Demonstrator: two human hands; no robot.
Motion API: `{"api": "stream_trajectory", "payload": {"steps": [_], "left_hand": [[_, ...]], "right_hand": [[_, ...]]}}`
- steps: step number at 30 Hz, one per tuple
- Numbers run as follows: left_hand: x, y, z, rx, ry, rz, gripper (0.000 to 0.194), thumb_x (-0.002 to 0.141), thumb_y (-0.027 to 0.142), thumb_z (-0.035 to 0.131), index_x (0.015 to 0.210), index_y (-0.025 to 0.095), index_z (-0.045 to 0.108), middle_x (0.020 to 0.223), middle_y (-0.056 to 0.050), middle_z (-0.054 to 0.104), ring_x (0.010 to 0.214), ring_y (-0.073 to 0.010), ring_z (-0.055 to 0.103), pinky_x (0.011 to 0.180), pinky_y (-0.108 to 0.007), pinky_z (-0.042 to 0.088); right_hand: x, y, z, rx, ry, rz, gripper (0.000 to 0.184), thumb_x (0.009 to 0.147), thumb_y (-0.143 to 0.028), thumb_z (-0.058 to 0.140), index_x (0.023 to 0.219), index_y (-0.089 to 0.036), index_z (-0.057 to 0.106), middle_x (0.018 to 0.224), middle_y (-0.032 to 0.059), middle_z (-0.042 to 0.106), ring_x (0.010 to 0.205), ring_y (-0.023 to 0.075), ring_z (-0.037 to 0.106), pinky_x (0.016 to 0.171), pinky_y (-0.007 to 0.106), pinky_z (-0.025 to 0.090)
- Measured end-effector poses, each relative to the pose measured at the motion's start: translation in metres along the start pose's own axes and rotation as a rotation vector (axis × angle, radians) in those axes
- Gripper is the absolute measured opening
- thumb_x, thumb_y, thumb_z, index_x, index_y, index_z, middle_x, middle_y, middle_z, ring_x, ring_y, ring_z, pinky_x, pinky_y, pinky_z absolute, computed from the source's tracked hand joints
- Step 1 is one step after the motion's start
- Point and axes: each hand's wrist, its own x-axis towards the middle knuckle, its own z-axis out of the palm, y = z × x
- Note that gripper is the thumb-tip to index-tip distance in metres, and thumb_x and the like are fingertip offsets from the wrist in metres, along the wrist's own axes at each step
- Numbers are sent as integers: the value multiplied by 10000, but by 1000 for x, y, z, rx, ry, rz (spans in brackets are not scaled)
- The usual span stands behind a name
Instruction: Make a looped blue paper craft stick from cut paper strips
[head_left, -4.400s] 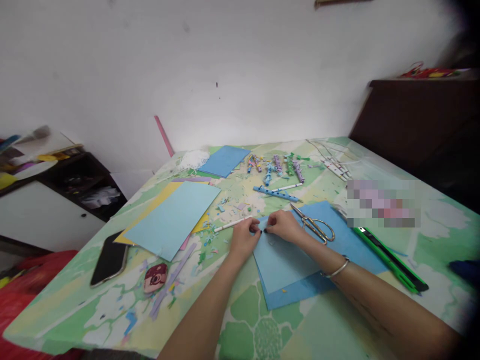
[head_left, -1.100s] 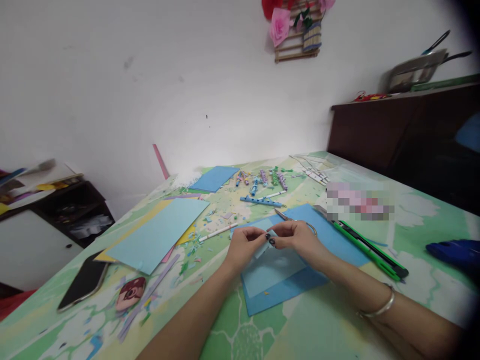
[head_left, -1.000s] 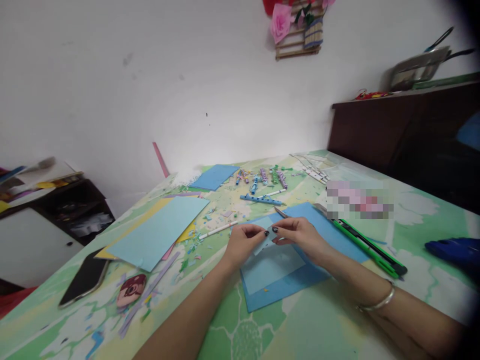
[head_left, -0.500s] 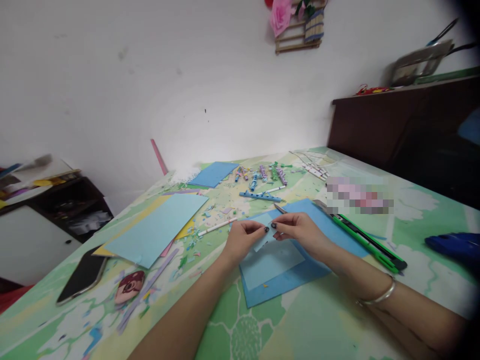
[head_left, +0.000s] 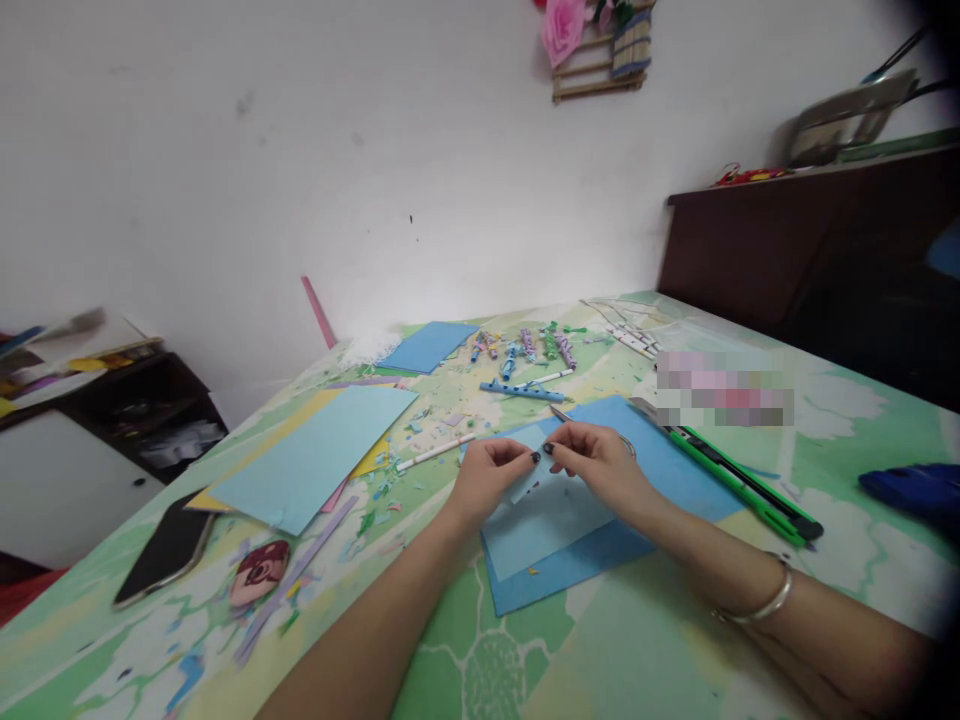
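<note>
My left hand and my right hand meet at the middle of the table, fingertips pinched together on a small light blue paper piece. They hover just above a light blue sheet that lies on a darker blue sheet. Scissors lie on the darker sheet behind my right hand, mostly hidden by it. A silver bangle circles my right wrist.
A green utility knife lies to the right. A white stick, paper scraps and rolled paper pieces lie beyond my hands. To the left are a big light blue sheet, a phone and a round sticker. A dark blue object sits far right.
Both hands lifted the small blue piece off the sheet since the oldest frame and keep pinching it. Over the last second the hands barely shift; the view drifts slightly.
</note>
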Motion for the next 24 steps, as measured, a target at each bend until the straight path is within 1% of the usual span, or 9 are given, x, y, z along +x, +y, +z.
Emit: {"api": "stream_trajectory", "payload": {"steps": [3, 7, 11, 14, 16, 20, 22, 24], "left_hand": [[0, 0, 0, -21, -20, 9, 227, 619, 335, 694, 657, 117, 645, 567, -21, 629, 484, -92, 498, 480, -201, 344], [1, 0, 0, -37, -10, 52, 214, 623, 323, 694, 655, 117, 645, 557, -9, 614, 495, -88, 492, 495, -200, 341], [0, -1, 1, -66, -9, 74, 182, 610, 285, 703, 645, 114, 650, 565, -3, 611, 511, -80, 483, 513, -195, 342], [0, -1, 2, -113, 1, 67, 172, 616, 280, 698, 652, 118, 652, 575, -1, 610, 518, -80, 485, 514, -193, 340], [0, -1, 2, -129, 17, 56, 184, 626, 294, 691, 667, 119, 654, 582, -5, 614, 511, -83, 486, 503, -195, 338], [0, 0, 1, -139, 42, 32, 195, 616, 305, 696, 666, 122, 651, 567, -5, 614, 489, -85, 487, 490, -198, 335], [0, 1, 2, -128, 37, 35, 188, 603, 296, 702, 650, 121, 652, 553, -2, 611, 488, -84, 484, 492, -197, 333], [0, 2, 3, -107, 32, 46, 172, 593, 280, 704, 629, 119, 655, 524, 7, 592, 476, -75, 462, 487, -194, 321]], "right_hand": [[0, 1, -1, 28, -6, 12, 179, 737, -339, 556, 717, -165, 589, 501, -28, 520, 497, 101, 467, 501, 230, 349], [1, 0, -3, -2, -31, -7, 201, 758, -365, 543, 729, -169, 574, 544, -25, 527, 531, 104, 476, 527, 231, 355], [1, 0, -4, -81, -89, -87, 195, 780, -348, 529, 713, -170, 574, 570, -13, 547, 560, 114, 498, 545, 236, 368], [0, -1, -3, -109, -72, -140, 188, 798, -332, 513, 719, -172, 572, 581, -12, 547, 567, 112, 503, 560, 238, 377], [-1, -3, -3, -60, -76, -132, 177, 794, -333, 521, 743, -171, 573, 617, -3, 571, 602, 119, 531, 580, 240, 394], [1, -4, -5, 71, -140, -89, 136, 756, -296, 561, 782, -163, 572, 715, 27, 612, 692, 141, 569, 645, 263, 425], [1, -3, -6, 85, -140, -93, 120, 749, -265, 561, 805, -160, 572, 703, 23, 601, 681, 139, 564, 649, 271, 423], [1, -1, -6, 68, -127, -121, 138, 761, -232, 538, 880, -167, 559, 680, 6, 579, 666, 137, 556, 643, 274, 414]]}}
